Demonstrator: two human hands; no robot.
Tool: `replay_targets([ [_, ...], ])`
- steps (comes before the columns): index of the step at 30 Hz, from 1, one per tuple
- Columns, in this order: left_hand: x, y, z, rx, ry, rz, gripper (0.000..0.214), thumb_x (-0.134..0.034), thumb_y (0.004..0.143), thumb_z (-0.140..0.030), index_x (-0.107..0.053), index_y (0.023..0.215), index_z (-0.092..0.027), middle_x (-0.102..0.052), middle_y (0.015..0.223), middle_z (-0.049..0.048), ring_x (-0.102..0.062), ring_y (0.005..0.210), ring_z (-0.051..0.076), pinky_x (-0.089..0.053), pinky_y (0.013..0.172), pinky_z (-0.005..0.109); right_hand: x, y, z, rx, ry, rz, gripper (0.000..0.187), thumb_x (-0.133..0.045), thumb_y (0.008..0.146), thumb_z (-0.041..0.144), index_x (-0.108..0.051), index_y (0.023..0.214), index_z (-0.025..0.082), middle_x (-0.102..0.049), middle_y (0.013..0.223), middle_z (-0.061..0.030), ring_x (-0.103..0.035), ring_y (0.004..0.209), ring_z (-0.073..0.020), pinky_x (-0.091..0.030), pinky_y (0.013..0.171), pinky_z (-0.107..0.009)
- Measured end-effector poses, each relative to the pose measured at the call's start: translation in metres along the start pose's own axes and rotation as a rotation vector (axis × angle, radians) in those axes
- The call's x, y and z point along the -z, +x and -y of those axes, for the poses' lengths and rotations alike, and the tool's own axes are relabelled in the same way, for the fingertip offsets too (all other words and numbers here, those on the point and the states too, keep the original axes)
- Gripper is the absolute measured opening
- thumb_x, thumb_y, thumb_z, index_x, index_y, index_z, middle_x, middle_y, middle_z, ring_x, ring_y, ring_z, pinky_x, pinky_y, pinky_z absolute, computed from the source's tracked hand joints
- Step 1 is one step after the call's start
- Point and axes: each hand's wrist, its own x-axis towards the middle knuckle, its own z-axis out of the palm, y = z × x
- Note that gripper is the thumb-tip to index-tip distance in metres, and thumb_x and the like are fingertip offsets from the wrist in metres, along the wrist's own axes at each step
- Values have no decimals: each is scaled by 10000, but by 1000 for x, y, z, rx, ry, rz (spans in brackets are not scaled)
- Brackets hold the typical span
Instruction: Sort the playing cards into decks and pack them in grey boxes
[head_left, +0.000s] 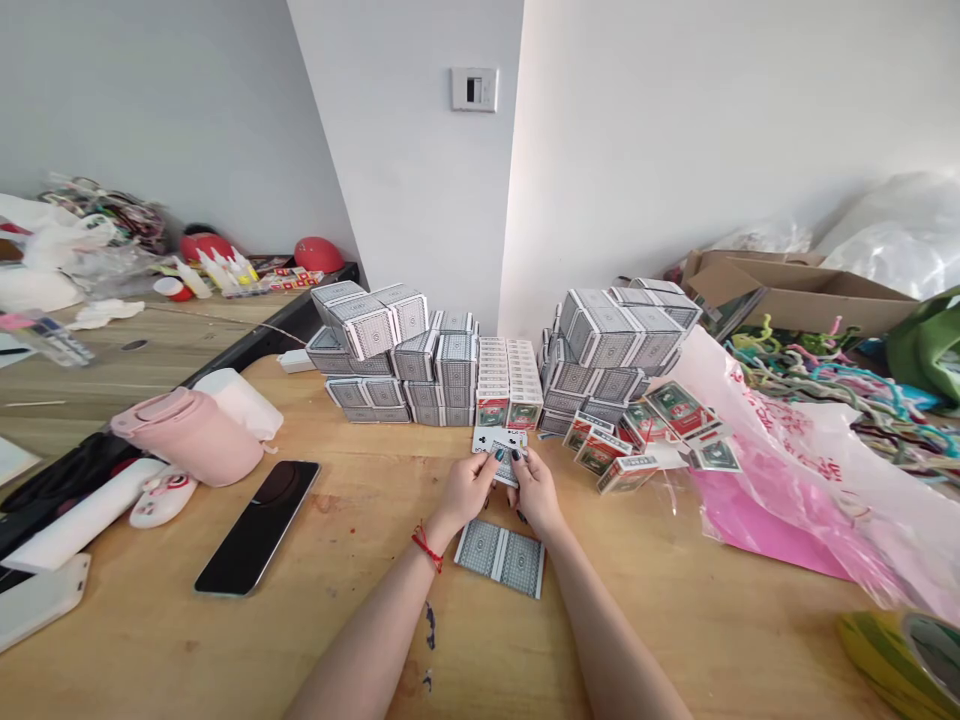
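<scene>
Both my hands meet over the table, pinching a few playing cards between thumbs and fingers. My left hand is closed on their left side, and a red string bracelet circles that wrist. My right hand is closed on the right side. A patterned back faces me on the front card, while club faces show just behind it. Between my forearms, two patterned card backs lie side by side, face down on the wood. Past my fingertips stand two columns of boxed card decks.
Stacked grey card blocks rise left of the boxes, with more card blocks at right. Loose card boxes lie beside pink plastic. A phone, a pink tumbler and yellow tape are on the table.
</scene>
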Motion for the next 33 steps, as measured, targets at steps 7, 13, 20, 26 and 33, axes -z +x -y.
replay_targets([
  [7, 2, 0, -5, -61, 9, -81, 226, -480, 767, -385, -459, 709, -168, -402, 559, -45, -380, 495, 86, -281, 467, 195, 0, 0, -5, -21, -124, 29, 291, -435, 778, 502, -440, 717, 218, -427, 458, 73, -325, 287, -75, -254, 304, -204],
  [13, -1, -3, -6, -96, 64, -134, 276, -438, 792, -394, -373, 629, -182, -322, 535, -55, -311, 483, 85, -230, 464, 204, 5, 0, -5, 115, -269, -13, 256, -428, 792, 422, -437, 640, 216, -460, 539, 40, -425, 478, -116, -328, 446, -209],
  [20, -1, -3, -1, -126, 139, -165, 283, -427, 803, -393, -406, 619, -180, -347, 507, -47, -318, 460, 87, -210, 452, 211, 7, 1, -3, 177, -377, 2, 276, -420, 797, 431, -435, 632, 210, -458, 561, 35, -441, 543, -130, -352, 520, -224],
  [26, 0, 0, 2, -76, 160, -239, 311, -403, 812, -411, -500, 642, -170, -463, 538, -7, -395, 502, 109, -264, 477, 216, 0, -6, -6, 99, -311, -6, 320, -361, 822, 499, -433, 677, 223, -419, 444, 60, -401, 369, -113, -306, 385, -216],
  [33, 2, 1, -8, -56, -67, -157, 292, -447, 780, -437, -507, 712, -159, -491, 633, -6, -430, 575, 107, -343, 520, 204, -1, -6, 0, -15, -162, 58, 414, -343, 791, 603, -419, 660, 218, -375, 304, 84, -313, 234, -95, -218, 286, -206],
])
